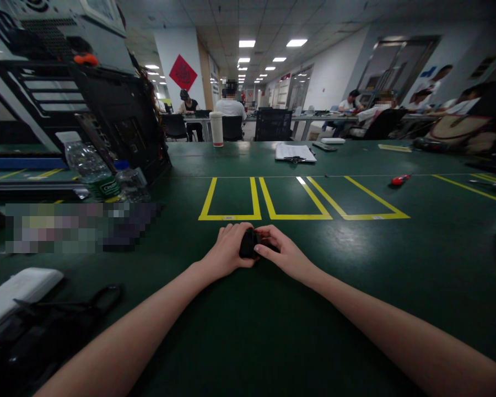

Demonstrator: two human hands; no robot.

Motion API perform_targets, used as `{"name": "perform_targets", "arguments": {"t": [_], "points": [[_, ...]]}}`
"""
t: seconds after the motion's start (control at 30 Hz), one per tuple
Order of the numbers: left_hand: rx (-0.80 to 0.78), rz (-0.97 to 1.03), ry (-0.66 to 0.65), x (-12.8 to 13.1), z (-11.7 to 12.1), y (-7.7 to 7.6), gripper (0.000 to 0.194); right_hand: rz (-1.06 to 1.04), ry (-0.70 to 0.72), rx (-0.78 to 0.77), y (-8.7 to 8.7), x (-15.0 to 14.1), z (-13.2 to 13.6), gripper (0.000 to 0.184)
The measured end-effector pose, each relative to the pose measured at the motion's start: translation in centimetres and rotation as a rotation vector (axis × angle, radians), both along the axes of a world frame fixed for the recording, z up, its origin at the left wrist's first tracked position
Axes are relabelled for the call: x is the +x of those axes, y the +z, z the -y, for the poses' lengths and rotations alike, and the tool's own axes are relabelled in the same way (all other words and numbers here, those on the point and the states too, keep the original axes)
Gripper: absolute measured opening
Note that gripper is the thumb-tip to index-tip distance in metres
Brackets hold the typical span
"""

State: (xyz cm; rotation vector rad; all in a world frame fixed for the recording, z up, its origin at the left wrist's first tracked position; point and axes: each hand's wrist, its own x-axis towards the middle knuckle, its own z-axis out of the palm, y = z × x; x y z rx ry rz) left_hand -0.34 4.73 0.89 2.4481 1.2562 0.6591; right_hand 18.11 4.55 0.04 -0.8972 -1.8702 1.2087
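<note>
Between both hands, low over the green table, sits a small dark black object (248, 244) with a blocky shape; its exact kind cannot be made out. My left hand (230, 248) is wrapped round its left side, fingers over the top and thumb along the near side. From the right, my right hand (281, 251) meets it with curled fingers and the thumb tip at its right end. Part of the object is hidden by the fingers. Just beyond the hands, yellow tape outlines (230, 217) mark the table.
The green table (182, 342) holds a clipboard with papers (294, 152), a white tumbler (217, 129) and a red-handled tool (400, 180). Plastic bottles (91, 171) and an open computer case (119, 116) stand left. A black bag-like item (37, 342) lies near left. People (230, 105) sit beyond.
</note>
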Motion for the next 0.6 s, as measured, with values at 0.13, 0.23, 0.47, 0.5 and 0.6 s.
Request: {"name": "perform_targets", "arguments": {"t": [0.13,0.23,0.47,0.5,0.6], "points": [[0.016,-0.011,0.006,-0.01,0.07,0.07,0.056,-0.039,0.044,0.001,-0.20,0.10,-0.06,0.025],[0.039,-0.024,0.006,0.05,0.00,-0.04,0.058,-0.061,0.028,0.008,-0.43,0.07,-0.17,0.023],[0.012,-0.001,0.002,0.10,-0.10,-0.15,0.054,-0.034,-0.002,-0.024,-0.53,0.00,-0.28,0.029],[0.009,-0.002,0.000,0.08,-0.08,-0.09,0.054,-0.024,0.003,-0.027,-0.47,0.02,-0.25,0.029],[0.002,-0.007,0.002,0.03,-0.01,0.06,0.055,-0.025,0.038,-0.010,-0.26,0.12,-0.10,0.026]]}}
